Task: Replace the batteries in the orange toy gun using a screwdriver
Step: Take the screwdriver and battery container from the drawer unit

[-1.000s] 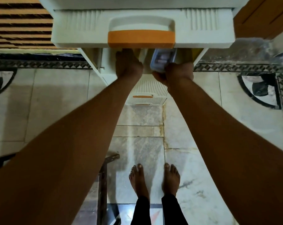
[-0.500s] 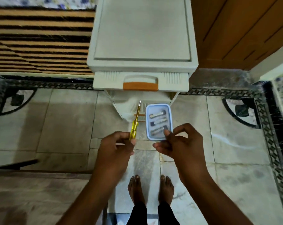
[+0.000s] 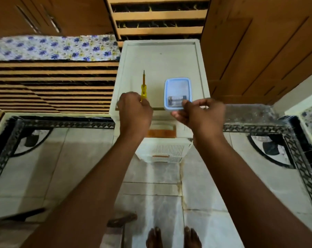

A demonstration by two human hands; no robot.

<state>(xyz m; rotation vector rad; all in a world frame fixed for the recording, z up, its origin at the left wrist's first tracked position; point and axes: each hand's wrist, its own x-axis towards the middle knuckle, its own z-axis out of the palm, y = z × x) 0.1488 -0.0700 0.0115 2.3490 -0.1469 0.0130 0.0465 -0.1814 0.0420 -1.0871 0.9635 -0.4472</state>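
Yellow-handled screwdriver (image 3: 143, 86) gripped in left hand (image 3: 134, 111), lidded battery box (image 3: 177, 93) pinched by right hand (image 3: 200, 114), both mid-frame over the white cabinet (image 3: 160, 58); toy gun unseen, swap unstarted.

A dim indoor scene in warm, yellowish light, viewed from above through a wide-angle lens. The brightest areas are the white drawer unit (image 3: 160, 68) top and the pale floor tiles (image 3: 62, 158), which carry soft, cloudy reflections low in the frame. Both forearms look dark and underlit, with little surface detail. The right hand (image 3: 201, 115) is slightly smeared by motion blur; the left hand (image 3: 134, 111) is a little sharper. Straight lines bow outward near the edges, and the corners are soft and stretched. Shadows are faint and diffuse.
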